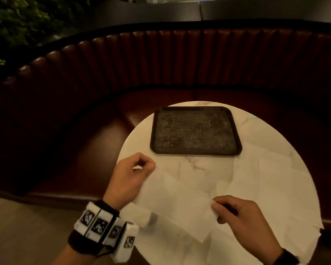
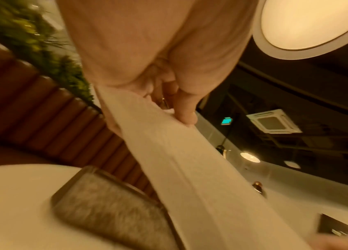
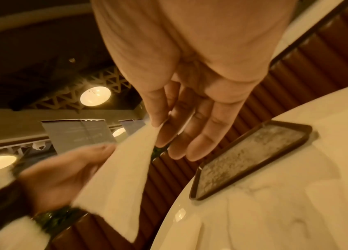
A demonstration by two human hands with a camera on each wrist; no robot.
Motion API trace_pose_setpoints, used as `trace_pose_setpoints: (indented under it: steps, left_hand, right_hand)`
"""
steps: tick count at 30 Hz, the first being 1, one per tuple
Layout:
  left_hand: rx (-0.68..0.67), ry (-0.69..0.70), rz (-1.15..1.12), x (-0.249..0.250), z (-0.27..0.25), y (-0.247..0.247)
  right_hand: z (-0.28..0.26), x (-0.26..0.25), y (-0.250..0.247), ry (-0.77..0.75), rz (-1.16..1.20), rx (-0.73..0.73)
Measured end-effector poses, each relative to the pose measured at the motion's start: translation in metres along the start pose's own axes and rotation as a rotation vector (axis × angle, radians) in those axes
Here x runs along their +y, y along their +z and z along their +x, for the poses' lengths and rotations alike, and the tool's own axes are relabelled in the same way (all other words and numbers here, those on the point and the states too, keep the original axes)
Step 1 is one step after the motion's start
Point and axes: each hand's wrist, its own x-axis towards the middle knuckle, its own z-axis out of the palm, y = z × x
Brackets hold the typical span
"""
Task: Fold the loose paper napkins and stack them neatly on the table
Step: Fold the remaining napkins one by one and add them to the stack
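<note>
Napkin (image 1: 177,196) held in air above near desk (image 1: 271,188) edge, left hand (image 1: 131,175) and right hand (image 1: 241,215) each pinching one end. Bring your corners together squarely, lay flat, press crease before releasing.

Round marble table (image 1: 138,142): far half taken by a dark rectangular tray (image 1: 196,131), flat and low-rimmed, its bed bare. Loose paper napkins (image 1: 266,180) overlap across the near and right of the tabletop, right up to the tray's near rim. Bare marble shows left of the tray and in a narrow strip along its right side. A held napkin (image 1: 176,197), stretched between left hand (image 1: 131,173) and right hand (image 1: 241,217), spans the near-left edge. Curved booth backrest (image 1: 180,58) walls in the far side.
</note>
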Motion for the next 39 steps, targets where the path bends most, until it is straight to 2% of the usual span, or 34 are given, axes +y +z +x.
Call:
trace_pose_setpoints:
  steps: [2, 5, 7, 10, 12, 19, 22, 26, 31, 34, 36, 37, 39]
  left_hand:
    - [0.097, -0.131, -0.064, -0.026, -0.032, 0.003]
    - [0.282, -0.418, -0.213, -0.061, -0.082, 0.013]
    - [0.337, -0.562, -0.289, -0.079, -0.107, 0.023]
    - [0.41, -0.689, -0.304, -0.107, -0.121, 0.036]
    - [0.461, -0.726, -0.278, -0.125, -0.12, 0.041]
    - [0.457, -0.793, 0.012, -0.168, -0.101, 0.046]
    - [0.404, -0.804, 0.161, -0.175, -0.102, 0.042]
    - [0.336, -0.824, 0.219, -0.187, -0.101, 0.04]
    - [0.252, -0.833, 0.286, -0.193, -0.096, 0.042]
    - [0.337, -0.825, 0.314, -0.187, -0.093, 0.039]
    - [0.366, -0.765, 0.393, -0.174, -0.091, 0.039]
    - [0.363, -0.701, 0.44, -0.165, -0.089, 0.042]
    - [0.341, -0.469, 0.495, -0.142, -0.085, 0.058]
  right_hand:
    - [0.023, -0.001, 0.001, -0.001, -0.063, -0.062]
    - [0.077, -0.011, 0.012, -0.11, -0.211, -0.145]
    - [0.115, -0.025, 0.028, -0.138, -0.234, -0.239]
    - [0.171, -0.037, 0.07, -0.122, -0.322, -0.435]
    - [0.203, -0.041, 0.103, -0.176, -0.466, -0.482]
    - [0.271, -0.035, 0.187, -0.246, -0.905, -0.61]
    - [0.282, -0.022, 0.209, -0.282, -0.963, -0.628]
    - [0.285, -0.014, 0.222, -0.331, -1.036, -0.637]
    - [0.279, -0.002, 0.225, -0.409, -1.097, -0.564]
    - [0.258, -0.003, 0.209, -0.411, -0.926, -0.478]
    - [0.238, -0.002, 0.173, -0.364, -0.732, -0.383]
    - [0.225, 0.001, 0.148, -0.334, -0.639, -0.332]
    - [0.193, 0.014, 0.09, -0.264, -0.513, -0.22]
